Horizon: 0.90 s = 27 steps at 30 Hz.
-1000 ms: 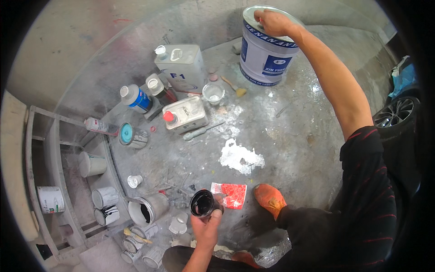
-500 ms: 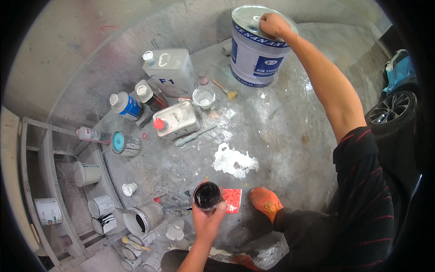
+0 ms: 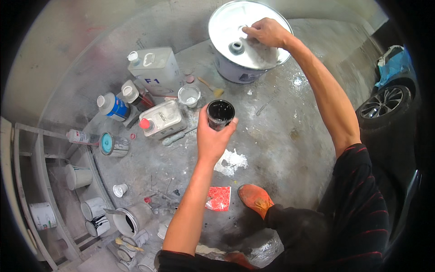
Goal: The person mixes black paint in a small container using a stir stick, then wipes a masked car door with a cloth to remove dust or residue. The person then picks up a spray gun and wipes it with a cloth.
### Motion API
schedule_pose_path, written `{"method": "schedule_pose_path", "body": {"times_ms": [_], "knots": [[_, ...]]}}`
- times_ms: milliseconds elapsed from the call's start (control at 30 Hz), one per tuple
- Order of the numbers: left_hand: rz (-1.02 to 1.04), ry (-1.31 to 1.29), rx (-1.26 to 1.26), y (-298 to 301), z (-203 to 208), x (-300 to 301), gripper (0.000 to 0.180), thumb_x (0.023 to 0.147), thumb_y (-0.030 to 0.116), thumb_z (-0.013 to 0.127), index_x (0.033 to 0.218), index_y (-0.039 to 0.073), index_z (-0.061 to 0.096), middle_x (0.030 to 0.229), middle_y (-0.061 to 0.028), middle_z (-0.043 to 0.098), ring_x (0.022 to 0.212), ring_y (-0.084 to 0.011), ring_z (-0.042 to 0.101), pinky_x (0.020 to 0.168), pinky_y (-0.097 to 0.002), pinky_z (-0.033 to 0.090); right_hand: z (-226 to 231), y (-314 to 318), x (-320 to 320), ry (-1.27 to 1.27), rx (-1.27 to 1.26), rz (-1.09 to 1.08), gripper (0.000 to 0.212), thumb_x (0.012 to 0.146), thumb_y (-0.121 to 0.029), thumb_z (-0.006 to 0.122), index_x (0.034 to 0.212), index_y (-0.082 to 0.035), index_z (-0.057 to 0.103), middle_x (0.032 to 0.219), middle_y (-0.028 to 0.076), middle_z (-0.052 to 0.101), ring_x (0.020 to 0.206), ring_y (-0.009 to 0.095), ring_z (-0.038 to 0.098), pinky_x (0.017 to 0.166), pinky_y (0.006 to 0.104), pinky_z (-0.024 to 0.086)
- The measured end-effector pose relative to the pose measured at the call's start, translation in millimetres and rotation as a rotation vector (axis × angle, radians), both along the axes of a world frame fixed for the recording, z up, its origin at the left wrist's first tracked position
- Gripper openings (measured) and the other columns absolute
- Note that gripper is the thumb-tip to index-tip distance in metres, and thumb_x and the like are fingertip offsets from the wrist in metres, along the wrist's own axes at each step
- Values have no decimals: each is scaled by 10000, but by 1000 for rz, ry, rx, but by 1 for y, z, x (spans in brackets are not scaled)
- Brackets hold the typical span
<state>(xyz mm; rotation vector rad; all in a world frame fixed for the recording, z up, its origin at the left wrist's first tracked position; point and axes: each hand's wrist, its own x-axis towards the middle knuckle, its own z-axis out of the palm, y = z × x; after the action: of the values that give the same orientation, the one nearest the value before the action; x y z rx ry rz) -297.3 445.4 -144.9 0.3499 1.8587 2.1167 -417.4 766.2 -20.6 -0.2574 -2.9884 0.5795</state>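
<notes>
Raised since the earlier frame, the person's left hand [image 3: 212, 141] wraps a plastic cup [image 3: 220, 110] of black liquid. Beyond it, the metal drum [image 3: 232, 70] now tips its lid [image 3: 226, 25] toward the person. Right fingers [image 3: 257, 31] curl against that lid; whether they grip anything cannot be told. 1 spout [image 3: 236, 47] sits just left of them.

Gap between the dark cup [image 3: 220, 111] in the left hand [image 3: 213, 140] and the tilted drum [image 3: 235, 68]: passable, brush [image 3: 218, 92] lying low beneath. Left side obstructed: tall can [image 3: 156, 72], red-capped can [image 3: 163, 120], small plastic cup [image 3: 189, 95] crowded together. Right of dark cup: wide lane over floor [image 3: 290, 122], bounded by right forearm [image 3: 326, 95]. Nearer body: orange shoe [image 3: 256, 199] in the way.
</notes>
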Motion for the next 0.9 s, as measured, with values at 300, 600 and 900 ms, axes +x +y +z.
{"method": "schedule_pose_path", "body": {"times_ms": [300,600,900], "knots": [[-87,11,-111,1,-25,-1,601,851,136,867,1345,19,545,1182,-71,693,1072,-157,661,964,-322,526,-20,-64,85,-34,-365,21,632,1044,-505,647,661,-3,624,569,-2,505,565,107,472,539,352,430],[-236,-154,-106,-30,-59,24,581,843,134,842,1312,24,518,1167,-57,660,1077,-143,632,945,-321,526,-57,-100,125,61,-344,111,555,1048,-358,648,670,43,589,534,88,419,536,146,388,524,385,402],[-319,-275,-118,-38,-71,43,600,819,142,848,1334,42,558,1144,-27,657,1065,-128,623,955,-310,509,-90,-126,174,107,-332,146,434,1008,-313,680,732,21,677,670,216,624,574,369,556,577,454,466]]}}
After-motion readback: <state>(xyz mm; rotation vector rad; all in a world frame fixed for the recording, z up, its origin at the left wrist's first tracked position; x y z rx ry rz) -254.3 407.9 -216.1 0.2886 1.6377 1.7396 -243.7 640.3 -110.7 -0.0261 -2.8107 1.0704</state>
